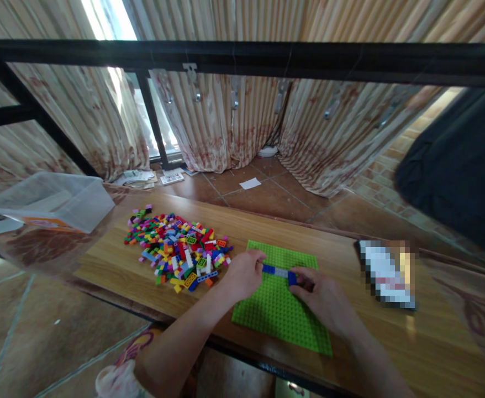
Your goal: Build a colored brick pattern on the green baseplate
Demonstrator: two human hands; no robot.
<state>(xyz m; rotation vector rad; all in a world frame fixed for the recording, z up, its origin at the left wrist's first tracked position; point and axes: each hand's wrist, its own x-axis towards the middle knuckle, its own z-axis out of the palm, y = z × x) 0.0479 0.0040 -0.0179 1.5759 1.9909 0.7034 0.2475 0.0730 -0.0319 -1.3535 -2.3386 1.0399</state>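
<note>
A short row of toy bricks lies across the green baseplate (281, 326), with a blue brick (269, 269) at its left and a grey brick (281, 272) in the middle. My left hand (246, 275) is closed at the row's left end, its fingertips against the blue part. At the other end, my right hand (323, 296) pinches a darker blue brick (293, 278) between thumb and fingers. Whether that brick is pressed onto the studs cannot be made out. My fingers hide parts of both ends.
A heap of mixed coloured bricks (180, 249) spreads left of the baseplate on the wooden table (114, 260). A clear plastic bin (89, 204) stands at the far left. To the right lies a blurred-out packet (385, 276). A black metal rail (242, 58) crosses beyond the table.
</note>
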